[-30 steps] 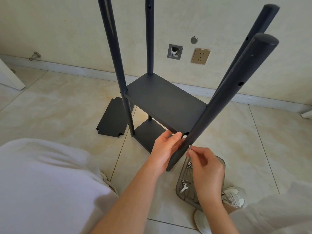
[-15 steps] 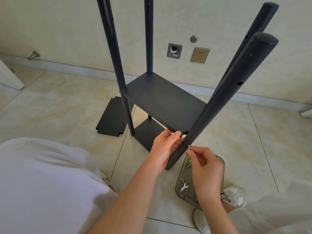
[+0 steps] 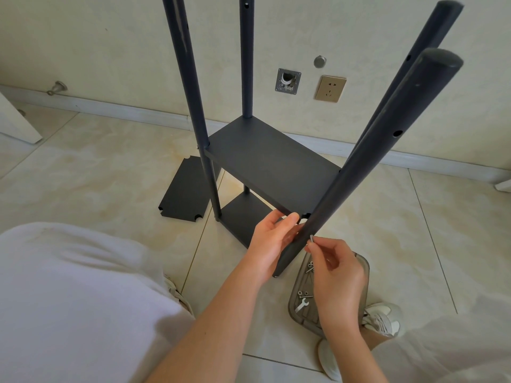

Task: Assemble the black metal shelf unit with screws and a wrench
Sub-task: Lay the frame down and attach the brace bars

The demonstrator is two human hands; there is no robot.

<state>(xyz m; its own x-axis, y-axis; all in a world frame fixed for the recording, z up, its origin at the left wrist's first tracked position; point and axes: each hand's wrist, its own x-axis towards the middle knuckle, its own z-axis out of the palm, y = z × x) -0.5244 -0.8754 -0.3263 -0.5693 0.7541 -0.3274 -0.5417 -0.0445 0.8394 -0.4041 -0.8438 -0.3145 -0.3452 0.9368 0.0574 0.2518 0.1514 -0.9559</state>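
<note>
The black metal shelf unit stands on the tiled floor with several upright poles. Its upper shelf panel (image 3: 273, 164) sits above a lower panel (image 3: 243, 217). My left hand (image 3: 272, 241) grips the near corner of the upper panel beside the near pole (image 3: 367, 164). My right hand (image 3: 336, 275) pinches a small silver screw (image 3: 311, 239) against the near pole's side, just below that corner. A small wrench (image 3: 301, 304) and loose screws (image 3: 309, 267) lie in a translucent tray (image 3: 365, 268), partly hidden under my right hand.
A spare black shelf panel (image 3: 184, 193) lies flat on the floor left of the unit. The wall behind carries a socket (image 3: 330, 88) and a pipe plate (image 3: 288, 81). My white-clad knees fill the lower left and right; a white shoe (image 3: 383, 319) sits beside the tray.
My right hand has brought the screw slightly up against the near pole. My left hand stays on the shelf corner.
</note>
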